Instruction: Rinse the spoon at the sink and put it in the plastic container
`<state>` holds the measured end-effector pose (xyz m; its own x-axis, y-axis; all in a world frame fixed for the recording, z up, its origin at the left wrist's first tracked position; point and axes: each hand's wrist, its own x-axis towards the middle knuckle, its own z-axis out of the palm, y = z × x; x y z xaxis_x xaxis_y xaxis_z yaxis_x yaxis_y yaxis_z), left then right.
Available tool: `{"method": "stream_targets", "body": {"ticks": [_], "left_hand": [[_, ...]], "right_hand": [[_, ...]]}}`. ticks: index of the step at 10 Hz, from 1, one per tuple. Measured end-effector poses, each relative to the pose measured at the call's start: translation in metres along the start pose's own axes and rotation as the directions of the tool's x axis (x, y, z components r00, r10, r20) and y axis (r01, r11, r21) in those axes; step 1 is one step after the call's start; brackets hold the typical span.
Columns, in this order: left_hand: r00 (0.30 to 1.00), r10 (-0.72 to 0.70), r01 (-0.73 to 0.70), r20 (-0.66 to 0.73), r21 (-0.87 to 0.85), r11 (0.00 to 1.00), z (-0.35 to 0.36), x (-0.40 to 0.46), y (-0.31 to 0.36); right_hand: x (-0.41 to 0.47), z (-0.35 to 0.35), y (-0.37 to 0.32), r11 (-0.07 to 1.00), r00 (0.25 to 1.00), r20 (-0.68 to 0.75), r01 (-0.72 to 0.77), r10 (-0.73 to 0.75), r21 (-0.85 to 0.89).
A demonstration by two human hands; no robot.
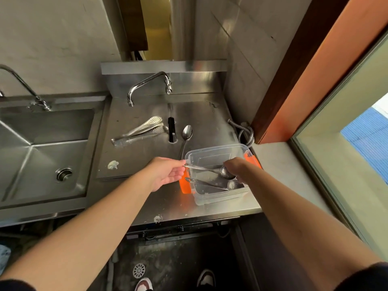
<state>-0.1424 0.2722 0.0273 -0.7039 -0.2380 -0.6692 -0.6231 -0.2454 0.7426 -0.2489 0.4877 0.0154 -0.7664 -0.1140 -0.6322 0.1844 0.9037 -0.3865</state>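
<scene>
A clear plastic container [210, 198] with orange clips stands on the steel counter near its front edge. Over its open top both my hands hold one metal spoon [206, 168]: my left hand [168, 173] pinches the handle end at the container's left rim, and my right hand [236, 168] grips by the bowl. A second spoon [206, 184] lies inside the container. A third spoon [185, 136] lies on the counter just behind the container.
Perforated metal tongs [139, 131] lie on the counter left of a dark slot [171, 130]. A faucet [147, 86] stands behind them. A deep sink [42, 152] with its own faucet is on the left. A flexible hose [244, 132] coils by the right wall.
</scene>
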Motion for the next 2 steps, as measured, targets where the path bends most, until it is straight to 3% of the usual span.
{"method": "stream_targets", "body": {"ticks": [2], "left_hand": [[0.999,0.047,-0.048,0.011,0.113,0.992,-0.006,-0.008,0.004]], "right_hand": [[-0.024,-0.010,0.007,0.977,0.997,-0.058,0.068,-0.057,0.203]]}}
